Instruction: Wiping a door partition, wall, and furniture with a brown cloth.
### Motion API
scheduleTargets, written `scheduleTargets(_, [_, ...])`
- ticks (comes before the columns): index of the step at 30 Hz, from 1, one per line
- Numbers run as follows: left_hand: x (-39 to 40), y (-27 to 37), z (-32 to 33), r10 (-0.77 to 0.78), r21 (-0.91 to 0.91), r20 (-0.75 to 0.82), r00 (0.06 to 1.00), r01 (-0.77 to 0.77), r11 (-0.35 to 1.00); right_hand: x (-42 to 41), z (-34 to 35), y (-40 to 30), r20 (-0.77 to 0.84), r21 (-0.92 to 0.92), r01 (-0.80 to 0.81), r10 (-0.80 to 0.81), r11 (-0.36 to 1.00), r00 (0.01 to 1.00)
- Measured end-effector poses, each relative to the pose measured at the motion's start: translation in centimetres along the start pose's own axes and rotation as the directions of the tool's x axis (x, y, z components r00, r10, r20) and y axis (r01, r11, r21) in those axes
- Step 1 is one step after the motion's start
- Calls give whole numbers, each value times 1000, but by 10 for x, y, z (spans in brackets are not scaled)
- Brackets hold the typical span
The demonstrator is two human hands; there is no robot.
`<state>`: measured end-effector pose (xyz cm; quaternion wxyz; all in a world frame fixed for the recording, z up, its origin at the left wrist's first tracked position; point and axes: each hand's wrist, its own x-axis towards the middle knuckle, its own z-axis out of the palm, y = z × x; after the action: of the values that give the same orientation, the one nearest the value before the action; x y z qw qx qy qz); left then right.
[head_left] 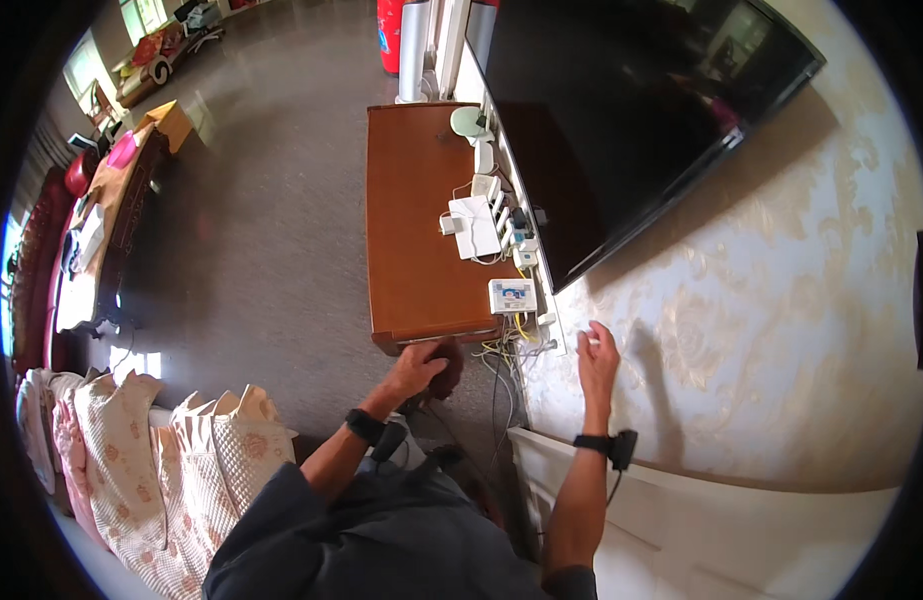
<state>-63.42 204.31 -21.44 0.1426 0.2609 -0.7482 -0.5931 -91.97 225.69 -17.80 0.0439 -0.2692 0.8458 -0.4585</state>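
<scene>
At the near end of the brown wooden cabinet [420,225], my left hand [415,369] is closed around a dark reddish-brown item [448,371], perhaps a cloth. The fingers are partly hidden against the cabinet's edge. My right hand [600,356] is raised in front of the patterned wall [701,352], fingers apart and holding nothing. A white box with a label [512,296] sits at the cabinet's near right corner. Tangled cables [510,345] hang beside it. Farther back lies a white router [476,227] with white adapters around it.
A large flat television [626,135] hangs on the wall over the cabinet's right side. White panelling [701,517] runs along the lower right. Quilted covers [206,457] drape over furniture at the lower left. A wooden table [116,202] bearing a pink basin [122,150] stands far left.
</scene>
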Motion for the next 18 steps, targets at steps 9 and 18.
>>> scheduleTargets(9, [-7, -26, -108, -325, -273, -155, 933, 276, 922, 83, 102, 35, -87, 73, -105, 111, 992, 990])
scheduleTargets(18, [23, -39, -135, -385, -355, -192, 903, 302, 885, 98, 95, 39, -196, 180, -112, 147, 977, 970])
